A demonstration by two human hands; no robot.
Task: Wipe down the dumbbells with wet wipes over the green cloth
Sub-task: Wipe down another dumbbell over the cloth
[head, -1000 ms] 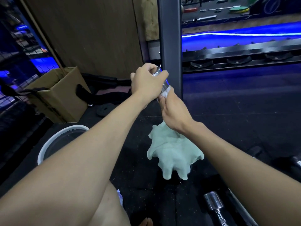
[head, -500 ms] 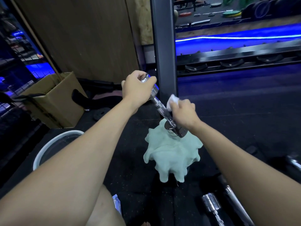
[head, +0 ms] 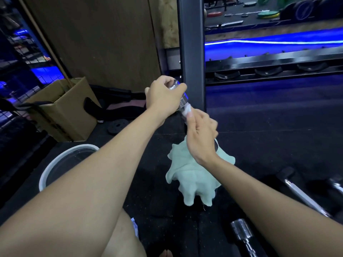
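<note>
One dumbbell (head: 182, 102) gripped at far end by left hand (head: 163, 97); one wet wipe (head: 186, 110) pinched against it by right hand (head: 201, 136), above one green cloth (head: 189, 180).

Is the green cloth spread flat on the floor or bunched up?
Bunched up. The pale green cloth sits in a rumpled heap with drooping folds on the black rubber floor, not laid flat; the right hand covers its upper edge.
</note>
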